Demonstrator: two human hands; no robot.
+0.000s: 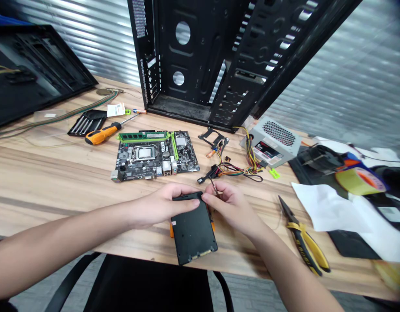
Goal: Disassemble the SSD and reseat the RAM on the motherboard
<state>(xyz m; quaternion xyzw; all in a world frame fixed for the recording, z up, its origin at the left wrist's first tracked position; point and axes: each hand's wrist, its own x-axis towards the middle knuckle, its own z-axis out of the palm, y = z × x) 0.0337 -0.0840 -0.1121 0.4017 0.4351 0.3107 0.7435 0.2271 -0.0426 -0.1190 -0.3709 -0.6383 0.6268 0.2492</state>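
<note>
A flat black SSD point(192, 232), its gold connector edge towards me, is tilted above the front of the desk. My left hand point(175, 203) grips its far end, the thumb lying across the top face. At the SSD's far right corner my right hand point(224, 201) is closed in a pinch. A thin dark rod point(214, 186) shows at its fingertips; its kind I cannot make out. Orange parts point(171, 229) peek out from under the SSD on both sides. Beyond the hands lies a motherboard point(154, 156) with a green RAM stick point(141, 137).
An open black computer case point(193, 56) stands at the back. A power supply point(273, 141) with tangled cables point(232, 169) sits right of centre. Pliers point(302, 242) lie at the right, an orange screwdriver point(104, 132) at the left. A black panel point(34, 73) leans far left.
</note>
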